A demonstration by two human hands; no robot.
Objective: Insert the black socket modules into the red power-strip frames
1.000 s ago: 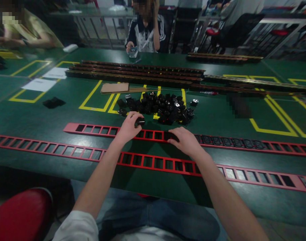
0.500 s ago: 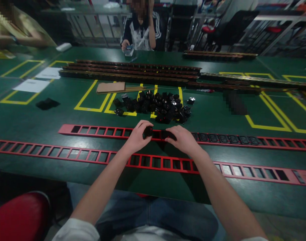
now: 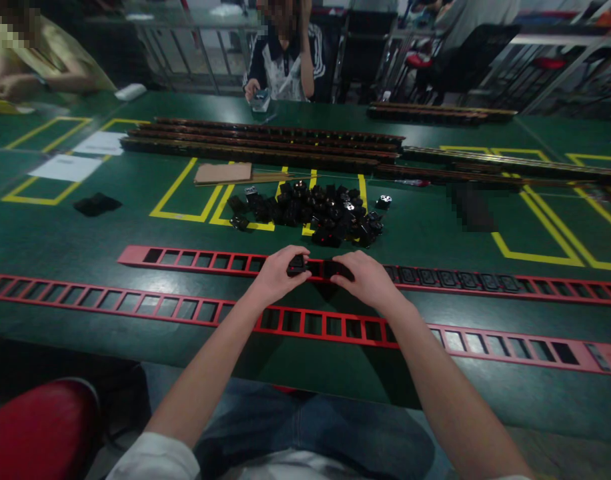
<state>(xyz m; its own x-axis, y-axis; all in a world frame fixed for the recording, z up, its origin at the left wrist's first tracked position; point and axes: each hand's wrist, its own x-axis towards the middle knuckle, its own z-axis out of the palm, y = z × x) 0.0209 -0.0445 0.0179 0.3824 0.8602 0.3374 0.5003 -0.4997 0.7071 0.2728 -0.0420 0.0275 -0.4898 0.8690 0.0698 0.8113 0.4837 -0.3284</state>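
A long red frame [image 3: 215, 260] with a row of square openings lies across the green table. My left hand [image 3: 278, 277] pinches a small black block [image 3: 296, 265] at one of its openings; I cannot tell whether the block is seated. Just to the right, the curled fingers of my right hand [image 3: 363, 275] close on another black block [image 3: 331, 269] at the same frame. Past that hand, several black blocks [image 3: 448, 278] sit in neighbouring openings. Behind the frame is a loose pile of black blocks [image 3: 305, 207].
A second red frame [image 3: 185, 310] runs nearer to me. Long dark strips [image 3: 260, 143] lie at the back beside a cardboard piece [image 3: 223, 174]. Papers [image 3: 65, 169] are at left, and a red stool [image 3: 40, 433] stands at lower left. Two people sit beyond the table.
The black block in my left hand has tipped flatter, its top face now showing, and the left fingers sit slightly further right. My right hand has hardly moved.
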